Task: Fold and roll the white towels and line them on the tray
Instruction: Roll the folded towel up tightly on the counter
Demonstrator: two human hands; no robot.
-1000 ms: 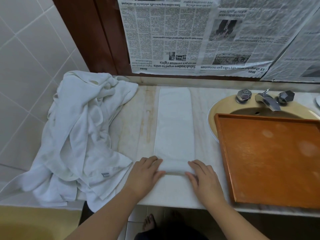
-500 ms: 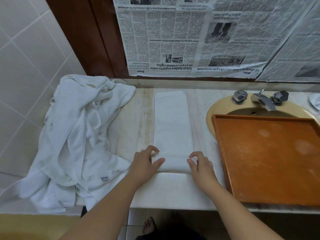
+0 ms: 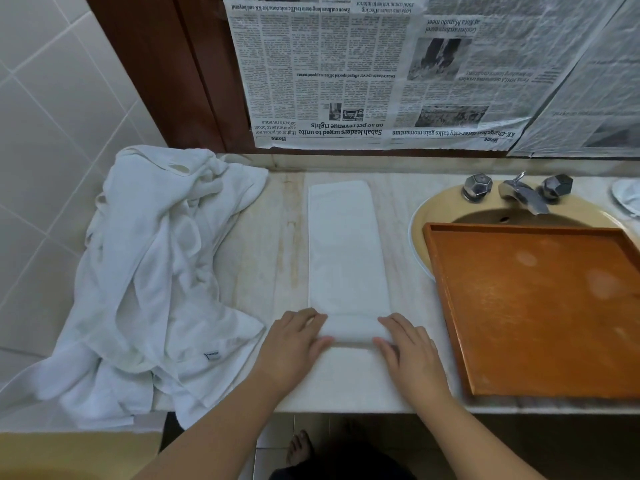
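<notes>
A white towel (image 3: 346, 251), folded into a long narrow strip, lies on the marble counter and runs away from me. Its near end is rolled into a short roll (image 3: 351, 329). My left hand (image 3: 294, 344) holds the roll's left end, with the fingers over the top and the thumb at the front. My right hand (image 3: 407, 351) holds the right end the same way. An orange wooden tray (image 3: 540, 306) with nothing on it sits to the right, partly over the sink.
A heap of unfolded white towels (image 3: 149, 282) covers the counter's left part against the tiled wall. A beige sink (image 3: 436, 206) with a chrome tap (image 3: 523, 195) lies behind the tray. Newspaper (image 3: 398, 71) covers the wall behind. The counter's front edge (image 3: 346, 408) is close to me.
The roll at the towel's near end has grown and moved a little away from me. Both hands have shifted forward with it, and the fingers have come down flat over it.
</notes>
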